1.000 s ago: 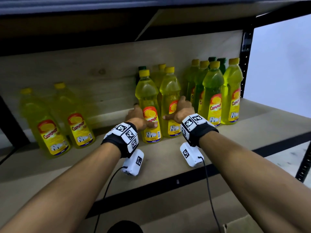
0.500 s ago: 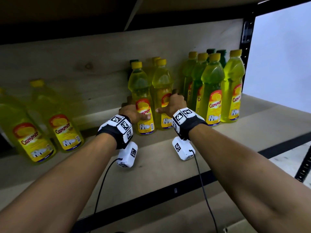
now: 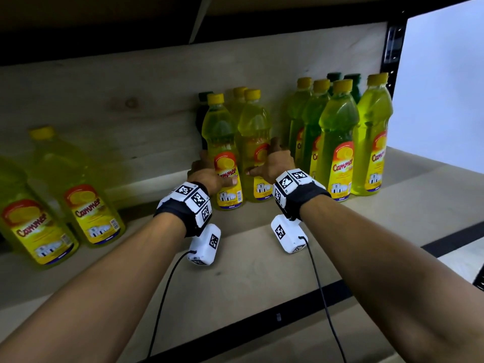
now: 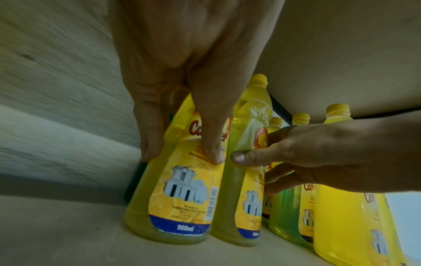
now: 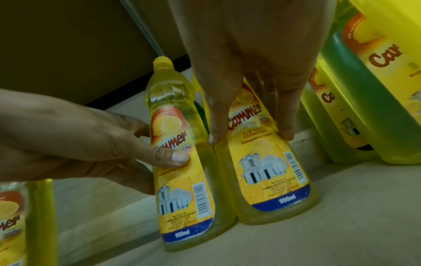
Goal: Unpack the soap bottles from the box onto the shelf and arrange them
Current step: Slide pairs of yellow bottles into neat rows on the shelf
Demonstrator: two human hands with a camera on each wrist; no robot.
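Two yellow soap bottles (image 3: 227, 163) (image 3: 255, 150) stood upright, touching, on the shelf (image 3: 262, 273), left of the green-tinted bottle group (image 3: 337, 142). Left hand (image 3: 207, 174) gripped the left bottle; right hand (image 3: 275, 163) gripped the right one.

I see bare forearms, a black wristband (image 3: 180, 208) at seven o'clock studded with white coded marker tiles, its twin (image 3: 301, 189) at four o'clock, white camera boxes (image 3: 205, 244) beneath, black cables (image 3: 162, 297) trailing.

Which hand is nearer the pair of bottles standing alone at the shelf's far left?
Left. The left hand grips a middle-group bottle, on the side facing the far-left pair; the right hand grips the next bottle, farther away.
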